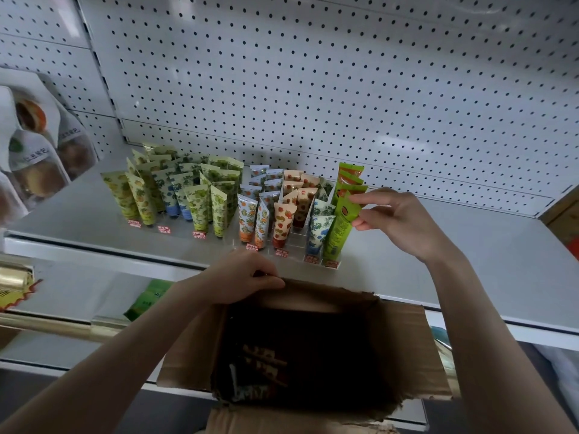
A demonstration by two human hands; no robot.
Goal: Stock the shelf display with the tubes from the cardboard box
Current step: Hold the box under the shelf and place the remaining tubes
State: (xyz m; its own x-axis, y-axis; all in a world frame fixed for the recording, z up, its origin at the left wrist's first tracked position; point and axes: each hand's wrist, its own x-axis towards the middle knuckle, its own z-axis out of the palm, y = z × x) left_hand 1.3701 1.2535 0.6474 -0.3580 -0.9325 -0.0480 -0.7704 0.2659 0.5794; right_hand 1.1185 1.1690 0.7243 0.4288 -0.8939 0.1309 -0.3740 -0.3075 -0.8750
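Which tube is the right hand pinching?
The front bright green tube in the rightmost row; the right hand pinches its top, the others stand untouched.

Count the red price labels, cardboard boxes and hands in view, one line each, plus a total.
Small red price labels: 7
Open brown cardboard box: 1
Hands: 2, left hand gripping the box rim, right hand pinching a bright green plastic tube
Total: 10

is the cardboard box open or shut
Open: the cardboard box has flaps spread, tubes show inside, the left hand grips its far rim.
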